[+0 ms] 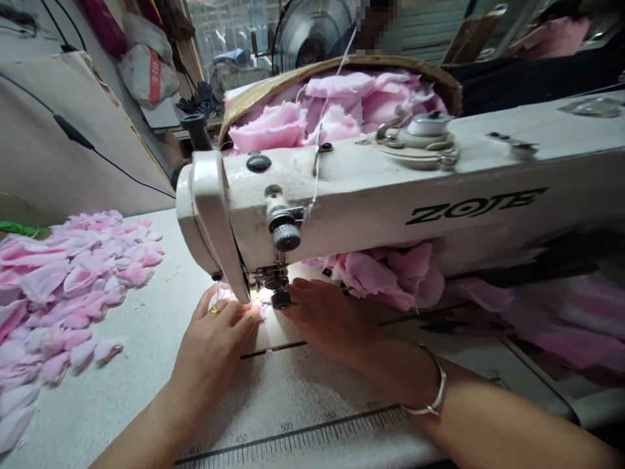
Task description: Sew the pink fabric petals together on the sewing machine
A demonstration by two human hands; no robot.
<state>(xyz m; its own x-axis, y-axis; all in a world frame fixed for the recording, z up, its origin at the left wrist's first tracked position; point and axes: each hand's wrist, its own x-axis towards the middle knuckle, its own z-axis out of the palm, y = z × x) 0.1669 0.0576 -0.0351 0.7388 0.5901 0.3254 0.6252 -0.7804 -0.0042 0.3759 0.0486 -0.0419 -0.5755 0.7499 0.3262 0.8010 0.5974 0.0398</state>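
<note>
A white sewing machine [351,195] stands before me, its needle area lit by a small lamp. At the needle, my left hand [219,326], with a ring on one finger, has its fingers closed on a small pink fabric piece [261,311]. Close to the right side of the presser foot is my right hand [325,316], fingers curled together. Its fingertips are partly hidden behind a dark round knob [281,299], so what they hold does not show. A bangle [437,391] circles the right wrist.
Many small pink pieces [78,286] lie spread on the table's left. Pink cloth [390,277] is bunched behind the machine arm, with more [571,319] at right. A box [452,88] full of pink pieces stands behind. A ruler strip [283,443] runs along the front.
</note>
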